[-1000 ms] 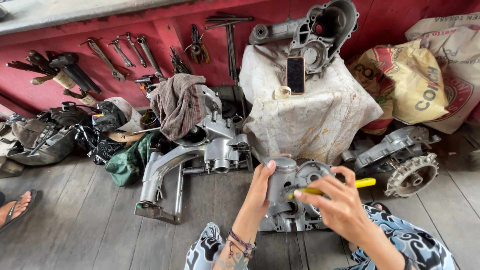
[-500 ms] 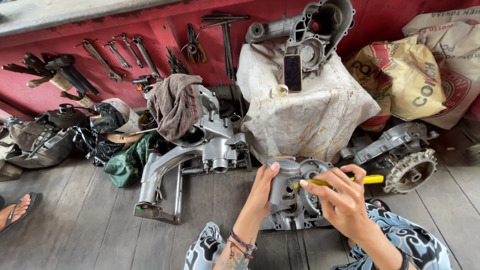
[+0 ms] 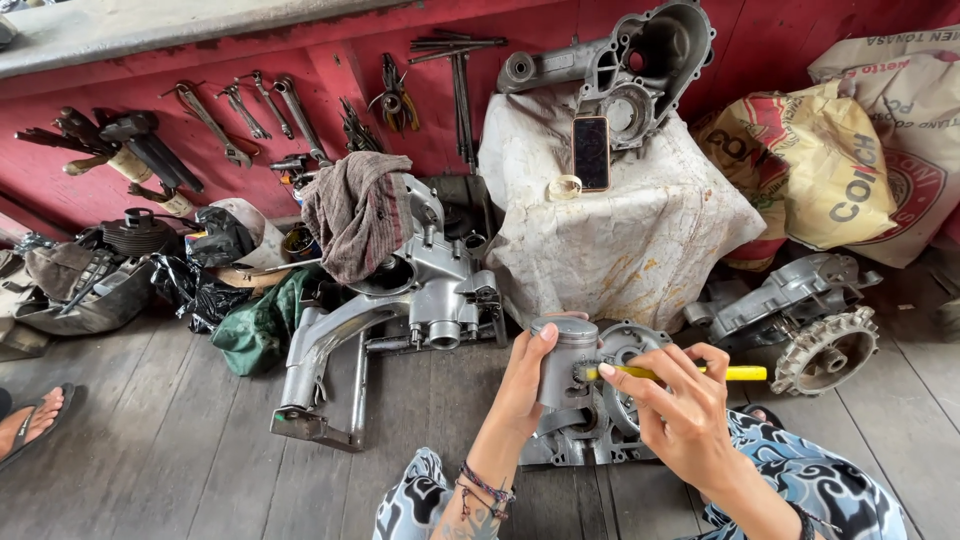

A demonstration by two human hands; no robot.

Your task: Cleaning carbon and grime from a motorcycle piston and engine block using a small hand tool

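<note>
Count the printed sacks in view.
2. A yellow sack leans at the right beside the cloth-covered stand; a white sack stands behind it against the red wall. Others may be hidden behind them.

1. Wrenches (image 3: pixel 240 112) and pliers (image 3: pixel 395 98) hang along the red wall (image 3: pixel 330 60).
2. Striped rag (image 3: pixel 355 212) draped over grey engine casing (image 3: pixel 420 290) on the plank floor (image 3: pixel 150 450).
3. Phone (image 3: pixel 591 152) stands on cloth-covered block (image 3: pixel 620 235), leaning against the casing half (image 3: pixel 640 65).
4. Printed sacks (image 3: pixel 850 180) at the right edge.
5. Sandalled foot (image 3: pixel 30 420) at the left edge.
</note>
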